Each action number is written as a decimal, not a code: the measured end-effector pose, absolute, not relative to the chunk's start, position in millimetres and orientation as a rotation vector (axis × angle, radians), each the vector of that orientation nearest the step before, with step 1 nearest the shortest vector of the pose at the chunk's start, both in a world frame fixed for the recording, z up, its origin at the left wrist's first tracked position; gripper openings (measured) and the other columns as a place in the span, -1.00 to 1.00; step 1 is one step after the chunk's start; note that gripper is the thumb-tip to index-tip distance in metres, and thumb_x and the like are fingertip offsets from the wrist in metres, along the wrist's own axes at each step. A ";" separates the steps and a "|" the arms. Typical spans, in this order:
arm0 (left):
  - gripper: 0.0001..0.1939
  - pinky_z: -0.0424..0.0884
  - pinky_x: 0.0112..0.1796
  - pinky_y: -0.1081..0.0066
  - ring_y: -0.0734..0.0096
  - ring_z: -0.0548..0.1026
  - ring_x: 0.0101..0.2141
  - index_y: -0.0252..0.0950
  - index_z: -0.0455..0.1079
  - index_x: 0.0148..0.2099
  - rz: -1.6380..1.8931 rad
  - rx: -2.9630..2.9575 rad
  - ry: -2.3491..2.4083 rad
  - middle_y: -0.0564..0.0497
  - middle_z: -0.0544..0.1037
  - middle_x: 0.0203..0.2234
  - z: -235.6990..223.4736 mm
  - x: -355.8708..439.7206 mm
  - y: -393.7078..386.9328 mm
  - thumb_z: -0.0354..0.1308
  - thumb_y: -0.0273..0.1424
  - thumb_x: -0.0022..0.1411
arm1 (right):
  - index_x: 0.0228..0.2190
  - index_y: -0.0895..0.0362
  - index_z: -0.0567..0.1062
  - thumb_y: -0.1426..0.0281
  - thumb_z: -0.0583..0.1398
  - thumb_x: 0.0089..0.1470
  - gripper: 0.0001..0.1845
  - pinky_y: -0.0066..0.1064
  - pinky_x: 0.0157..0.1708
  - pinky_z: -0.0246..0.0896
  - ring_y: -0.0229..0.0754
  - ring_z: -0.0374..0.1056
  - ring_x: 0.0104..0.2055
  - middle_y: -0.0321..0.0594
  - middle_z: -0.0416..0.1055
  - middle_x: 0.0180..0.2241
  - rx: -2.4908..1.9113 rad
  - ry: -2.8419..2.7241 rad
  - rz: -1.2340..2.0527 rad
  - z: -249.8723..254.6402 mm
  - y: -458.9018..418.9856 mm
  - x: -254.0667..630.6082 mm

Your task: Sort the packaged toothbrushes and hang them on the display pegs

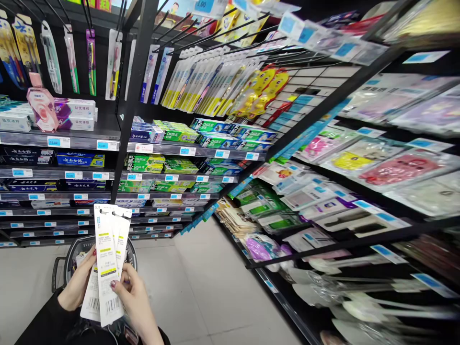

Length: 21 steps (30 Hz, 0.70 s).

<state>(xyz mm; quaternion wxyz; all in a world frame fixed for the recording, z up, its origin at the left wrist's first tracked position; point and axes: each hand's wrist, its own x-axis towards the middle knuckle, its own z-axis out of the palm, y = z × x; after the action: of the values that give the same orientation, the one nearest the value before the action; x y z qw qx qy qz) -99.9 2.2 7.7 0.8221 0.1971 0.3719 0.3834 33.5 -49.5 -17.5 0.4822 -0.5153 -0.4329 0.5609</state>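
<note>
Several packaged toothbrushes (107,282) are fanned out in front of me, their white card backs with yellow-marked print and barcodes turned up. My left hand (77,282) is closed round them from the left, its fingers partly behind the cards. On the right, my right hand (131,290) grips the same bunch, with the thumb on the front card's edge and the fingers bent. Below the cards is a dark shopping basket (133,261) with its handle on the left; its contents are mostly hidden by my hands and the packs.
Ahead, shelves hold toothpaste boxes (178,130) and a pink mouthwash bottle (42,105). Hooks above carry hanging toothbrush packs (201,84). A slanting rack (309,249) of bagged goods and utensils closes off the right side. Pale floor tiles (215,287) lie between.
</note>
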 end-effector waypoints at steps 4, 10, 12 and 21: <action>-0.47 0.37 -0.17 0.31 0.17 0.40 -0.07 -0.18 0.10 0.13 0.908 0.556 0.782 -0.03 0.43 -0.03 3.7 -98.6 2.0 0.09 -0.30 0.11 | -0.25 0.13 0.36 0.31 0.14 -0.02 -0.75 -0.46 -0.50 0.17 -0.23 0.31 -0.49 -0.28 0.35 -0.49 -1.346 -1.128 1.280 -10.2 -51.1 35.2; -0.42 0.26 -0.05 0.32 0.16 0.27 0.04 -0.23 0.02 0.12 1.045 0.898 1.030 -0.12 0.31 0.03 -12.4 -91.5 2.6 0.12 -0.29 0.08 | -0.13 0.10 0.35 0.43 0.07 0.01 -0.67 -0.46 -0.47 0.14 -0.20 0.30 -0.45 -0.28 0.36 -0.49 -1.678 -1.306 0.946 0.3 -51.2 36.3; -0.37 0.23 -0.02 0.35 0.18 0.23 0.06 -0.23 -0.04 0.15 1.048 0.982 1.091 -0.15 0.24 0.08 -13.8 -91.4 3.6 0.12 -0.28 0.08 | -0.17 0.10 0.38 0.42 0.07 0.02 -0.72 -0.47 -0.49 0.13 -0.20 0.29 -0.46 -0.27 0.35 -0.50 -1.710 -1.332 0.891 1.8 -51.0 35.8; -0.63 0.10 0.05 0.26 0.12 0.21 0.06 -0.23 0.36 -0.03 1.063 1.192 1.220 -0.11 0.34 0.01 -5.1 -98.4 7.9 0.05 -0.25 0.12 | -0.35 0.15 0.36 0.45 -0.01 0.10 -0.84 -0.42 -0.58 0.07 -0.22 0.24 -0.60 -0.26 0.28 -0.61 -1.804 -1.610 0.094 -5.7 -57.4 21.1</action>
<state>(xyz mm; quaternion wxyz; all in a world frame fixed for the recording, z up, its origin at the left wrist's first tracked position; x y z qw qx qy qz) -98.4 7.9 -5.1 0.5361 0.5005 0.5125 0.4466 21.1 -57.4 -5.7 0.3531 -0.6975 -0.6225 0.0365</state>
